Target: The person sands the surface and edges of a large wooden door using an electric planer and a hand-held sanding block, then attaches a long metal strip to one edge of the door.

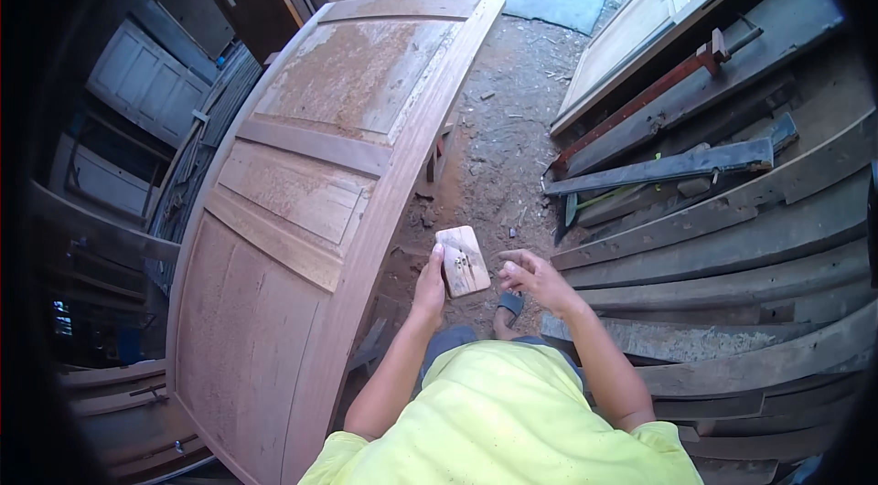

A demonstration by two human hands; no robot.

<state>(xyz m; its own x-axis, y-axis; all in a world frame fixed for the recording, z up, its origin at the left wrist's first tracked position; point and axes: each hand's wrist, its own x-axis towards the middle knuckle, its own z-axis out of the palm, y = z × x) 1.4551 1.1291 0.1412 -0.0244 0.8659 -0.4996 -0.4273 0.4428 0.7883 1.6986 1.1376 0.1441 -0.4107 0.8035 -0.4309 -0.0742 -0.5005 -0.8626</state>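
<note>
Yellow cloth of the person's shirt (503,421) fills the bottom, nearest of everything. At far left, a white panelled door (146,87) leans upright among other boards, likely to take up less room. Next comes a big wooden door (315,149), lying broad face up beside the person and seemingly raised above the ground, which probably keeps its whole surface within reach; brown dust (334,64) covers much of its panels. Just right of its edge, the left hand (428,288) is clamped on a small wooden block (465,261), thumb along the near side, face tilted up, perhaps so that its dark marks can be seen; what they are I cannot tell. Close by but apart from the block, the right hand (540,282) hangs with bent fingers; whether anything is pinched there I cannot tell. Below, a sandal (510,303) shows on the ground. Farther right, long planks (732,275) lie side by side, presumably because their length suits that, with a pale door (640,23) beyond.
</note>
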